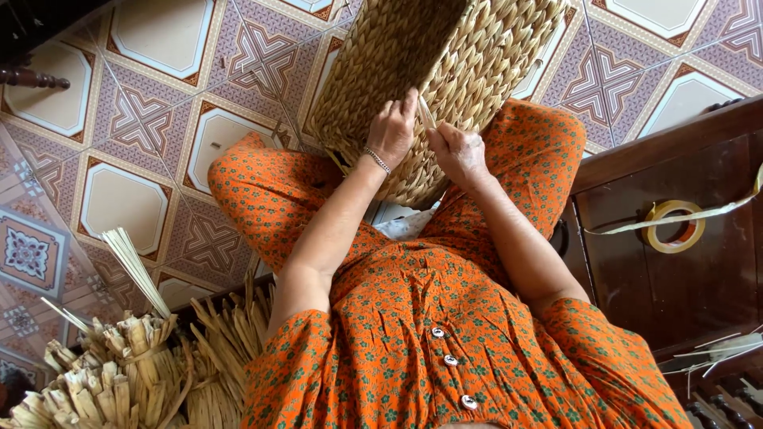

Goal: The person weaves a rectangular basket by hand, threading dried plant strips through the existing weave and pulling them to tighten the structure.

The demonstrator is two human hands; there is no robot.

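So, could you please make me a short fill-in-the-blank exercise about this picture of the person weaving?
1. Both hands work on a woven ____ that rests on the person's lap.
2. The left hand wears a ____ at the wrist.
3. The right hand pinches a pale strand against the weave, beside the ____ hand.
4. A roll of tape lies on the dark ____ bench.

Missing words: basket; bracelet; left; wooden

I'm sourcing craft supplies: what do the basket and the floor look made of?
Basket: seemingly dried plant fibre, matte tan, in thick braided rows, like the bundles nearby. Floor: probably ceramic tile, slightly glossy, with repeating printed patterns.
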